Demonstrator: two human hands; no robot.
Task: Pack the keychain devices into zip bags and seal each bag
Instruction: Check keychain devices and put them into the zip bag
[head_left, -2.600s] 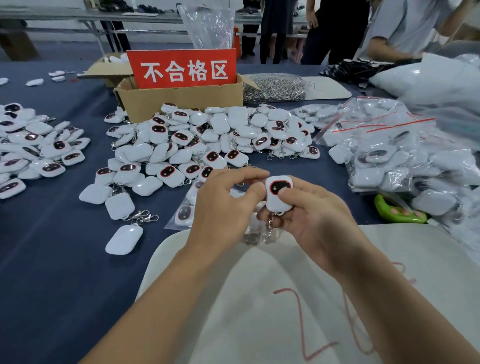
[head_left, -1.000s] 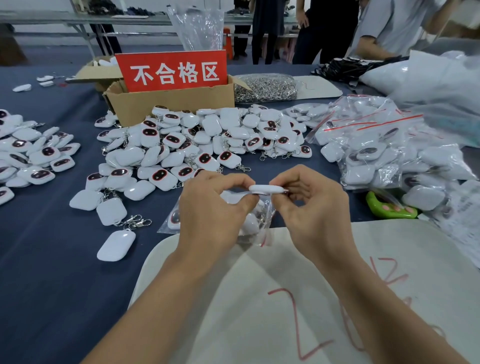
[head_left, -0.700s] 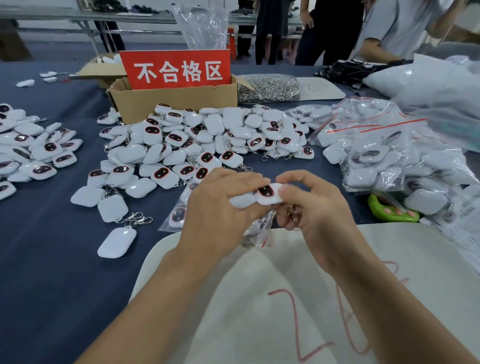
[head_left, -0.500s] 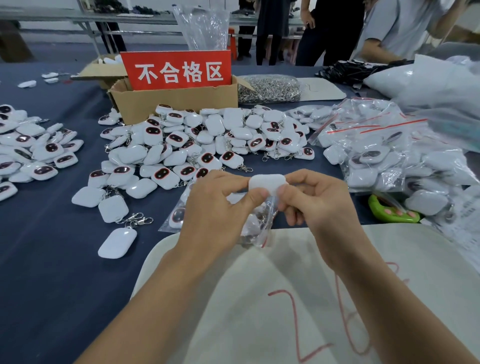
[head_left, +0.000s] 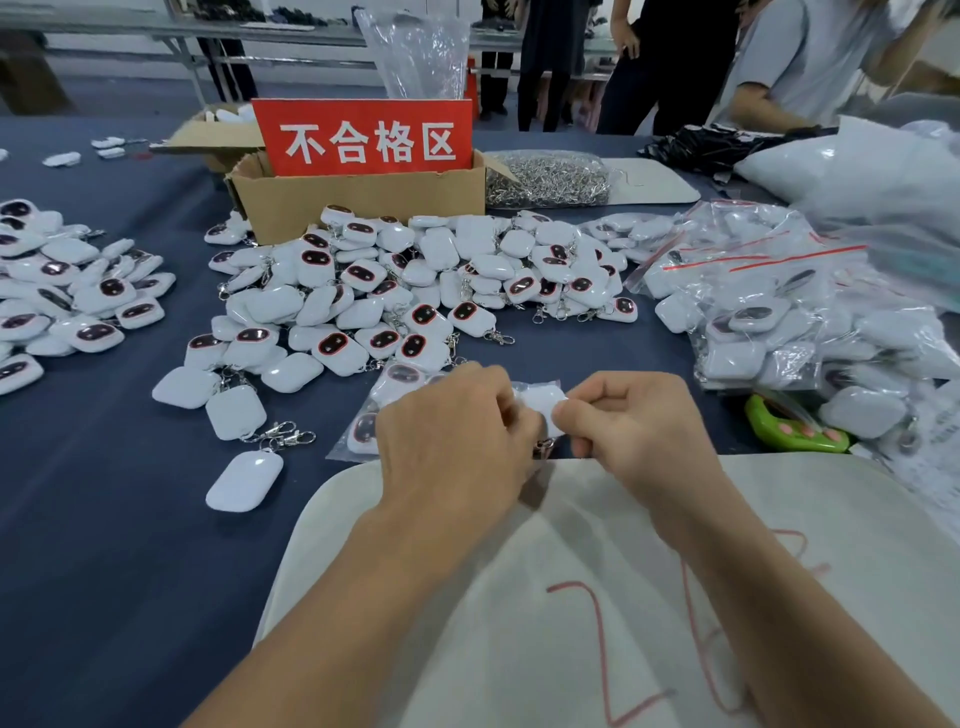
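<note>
Turned the keychain device (head_left: 540, 402) over since a couple of seconds back, from dark face up to plain white back, and brought it lower between the fingertips. Pinching it from both sides now: left hand (head_left: 457, 431) grip curled on its left edge, right hand (head_left: 634, 421) grip curled on its right edge, just past the far edge of the white board (head_left: 519, 597). Probably mid-stuffing into a zip bag, but can't make one out behind the fingers. No sealing yet, at a guess.

Done so far: a heap of filled bags (head_left: 769, 332) far right on the bench (head_left: 104, 519), plus one filled bag (head_left: 363, 415) just left of the left hand.

Still loads to go, judging by the big loose pile (head_left: 415, 280) in front of the cardboard box (head_left: 363, 202) and another pile (head_left: 67, 291) far left.
</note>
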